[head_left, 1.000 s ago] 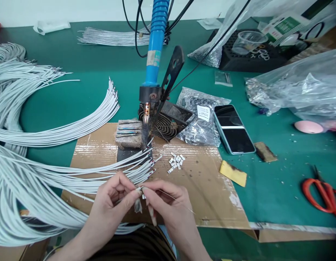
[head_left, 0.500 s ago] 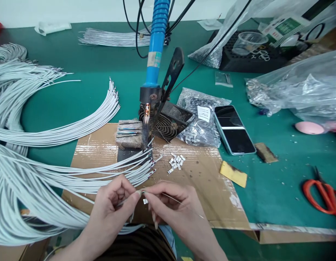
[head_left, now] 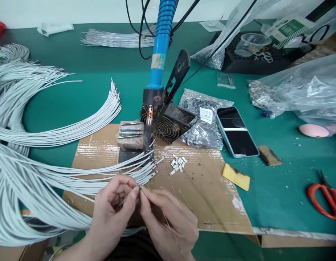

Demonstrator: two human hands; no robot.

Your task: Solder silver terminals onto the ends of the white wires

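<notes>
My left hand (head_left: 112, 206) pinches the end of one thin white cable (head_left: 123, 200) between thumb and forefinger. My right hand (head_left: 168, 221) meets it fingertip to fingertip, pinched on the cable tip and a fine solder wire (head_left: 168, 223) that runs down across the palm. Both hands hover over the near edge of a cardboard sheet (head_left: 200, 195). Just beyond them fan out the stripped ends of a white cable bundle (head_left: 124, 170). A blue-handled soldering iron (head_left: 157, 72) stands in its holder behind, tip down. A small pile of metal terminals (head_left: 178, 164) lies to the right.
Large curved bundles of white cables (head_left: 26, 127) fill the left. A small fan (head_left: 168, 125), a bag of parts (head_left: 203, 119) and a phone (head_left: 237, 132) sit behind the cardboard. A yellow sponge piece (head_left: 236, 176), red scissors (head_left: 327, 197) and plastic bags (head_left: 298, 90) lie right.
My right hand has drawn in closer to the left and turned, its fingers now curled lower. The thin wire swung from pointing right to running downward. The view shifted slightly.
</notes>
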